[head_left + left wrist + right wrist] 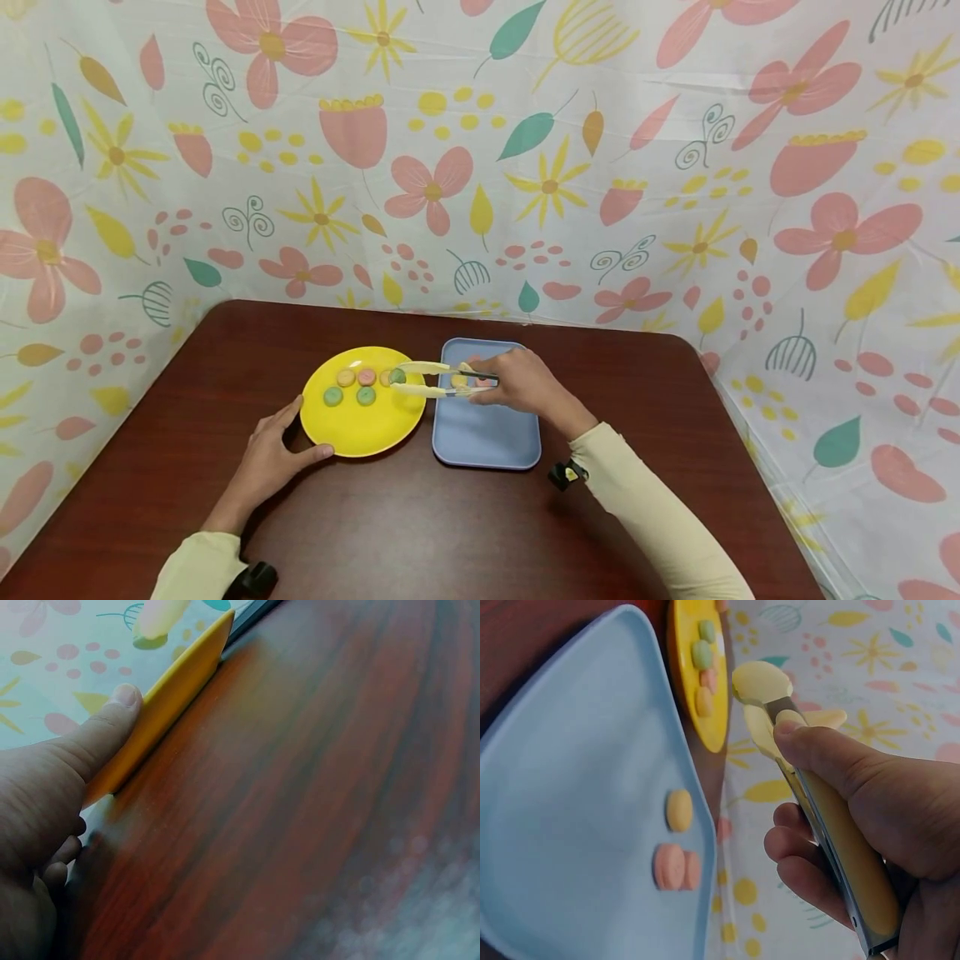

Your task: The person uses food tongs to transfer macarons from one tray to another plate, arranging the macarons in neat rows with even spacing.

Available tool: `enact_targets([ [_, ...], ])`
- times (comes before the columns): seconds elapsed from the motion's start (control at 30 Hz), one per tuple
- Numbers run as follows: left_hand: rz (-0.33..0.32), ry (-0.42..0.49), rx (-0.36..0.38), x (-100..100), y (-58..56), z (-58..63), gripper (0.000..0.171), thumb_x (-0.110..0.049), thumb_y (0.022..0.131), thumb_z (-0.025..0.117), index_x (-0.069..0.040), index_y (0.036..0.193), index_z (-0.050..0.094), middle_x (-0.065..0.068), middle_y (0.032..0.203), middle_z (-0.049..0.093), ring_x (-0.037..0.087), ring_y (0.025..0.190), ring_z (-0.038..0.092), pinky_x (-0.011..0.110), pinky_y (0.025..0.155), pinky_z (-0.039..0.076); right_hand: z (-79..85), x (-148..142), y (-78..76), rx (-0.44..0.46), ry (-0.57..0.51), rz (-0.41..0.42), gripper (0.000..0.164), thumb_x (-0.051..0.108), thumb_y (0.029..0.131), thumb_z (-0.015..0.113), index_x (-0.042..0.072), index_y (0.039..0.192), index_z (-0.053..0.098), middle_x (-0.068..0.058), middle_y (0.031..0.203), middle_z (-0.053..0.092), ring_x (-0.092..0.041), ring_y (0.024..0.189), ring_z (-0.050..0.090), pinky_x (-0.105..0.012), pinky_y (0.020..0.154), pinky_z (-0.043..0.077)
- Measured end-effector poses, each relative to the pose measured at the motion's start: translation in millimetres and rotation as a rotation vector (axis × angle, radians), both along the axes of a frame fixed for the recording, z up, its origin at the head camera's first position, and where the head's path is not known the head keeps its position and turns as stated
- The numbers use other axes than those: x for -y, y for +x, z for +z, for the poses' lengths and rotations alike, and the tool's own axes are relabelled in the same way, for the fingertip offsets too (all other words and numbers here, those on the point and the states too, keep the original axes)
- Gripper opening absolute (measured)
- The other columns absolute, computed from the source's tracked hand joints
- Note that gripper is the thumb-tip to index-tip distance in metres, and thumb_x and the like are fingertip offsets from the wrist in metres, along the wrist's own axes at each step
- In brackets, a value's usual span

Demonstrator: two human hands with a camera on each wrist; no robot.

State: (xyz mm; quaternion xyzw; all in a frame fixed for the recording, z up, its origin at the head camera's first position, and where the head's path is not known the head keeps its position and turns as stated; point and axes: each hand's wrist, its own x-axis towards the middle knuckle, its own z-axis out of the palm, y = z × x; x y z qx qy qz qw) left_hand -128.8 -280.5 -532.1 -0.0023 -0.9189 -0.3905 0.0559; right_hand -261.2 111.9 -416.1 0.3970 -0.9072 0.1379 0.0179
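My right hand (521, 382) grips a pair of cream-coloured tongs (851, 855), thumb on one arm and fingers curled round the other. Between the tong tips, over the right part of a yellow plate (360, 433), is a green macaron (397, 377). Several green, pink and yellow macarons (366, 396) lie on the plate. My left hand (262, 454) touches the plate's left rim, fingers at the side and thumb at the front edge. Under the tongs, a blue tray (487, 437) holds one yellow macaron (679, 810) and two pink macarons (670, 867).
Plate and tray stand side by side on a dark reddish-brown table (420, 525), a narrow gap between them. Behind the table hangs a white cloth (480, 275) with flower and leaf prints. A black wrist camera (564, 475) sits by the right sleeve.
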Motion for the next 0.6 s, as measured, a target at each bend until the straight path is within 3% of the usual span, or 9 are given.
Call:
enact_targets([
  [0.13,0.001,0.002,0.001,0.4,-0.3,-0.7,0.114,-0.053,0.080,0.084,-0.004,0.163,0.024,0.030,0.161,0.031,0.049,0.139,0.030,0.073,0.103,0.029,-6.8,5.6,0.9,-0.003,-0.010,0.015,0.046,0.037,0.081,0.088,0.014,0.119,0.079,0.002,0.085,0.078,-0.004,0.060,0.057,-0.025,0.055,0.044],
  [0.3,-0.003,0.000,0.008,1.2,0.1,-1.2,0.114,-0.054,0.080,0.084,-0.004,0.162,0.024,0.029,0.162,0.030,0.049,0.140,0.030,0.074,0.103,0.030,-14.1,10.6,1.4,-0.019,0.010,0.015,0.044,0.040,0.080,0.088,0.019,0.117,0.080,0.010,0.063,0.065,-0.005,0.054,0.046,-0.024,0.052,0.037],
  [0.4,-0.001,0.001,0.004,1.5,0.4,-1.6,0.114,-0.055,0.079,0.084,-0.004,0.162,0.024,0.029,0.162,0.031,0.049,0.140,0.030,0.074,0.103,0.030,-16.2,12.5,2.2,-0.020,0.029,0.016,0.045,0.042,0.079,0.088,0.020,0.118,0.079,0.007,0.065,0.067,-0.007,0.054,0.043,-0.025,0.052,0.035],
  [0.6,0.003,-0.006,-0.003,0.5,0.4,-1.8,0.113,-0.054,0.080,0.084,-0.003,0.162,0.026,0.029,0.161,0.032,0.049,0.139,0.031,0.073,0.103,0.031,-17.1,15.3,4.6,-0.002,0.045,0.031,0.047,0.041,0.080,0.088,0.018,0.121,0.078,-0.003,0.090,0.079,-0.010,0.057,0.054,-0.028,0.054,0.043],
])
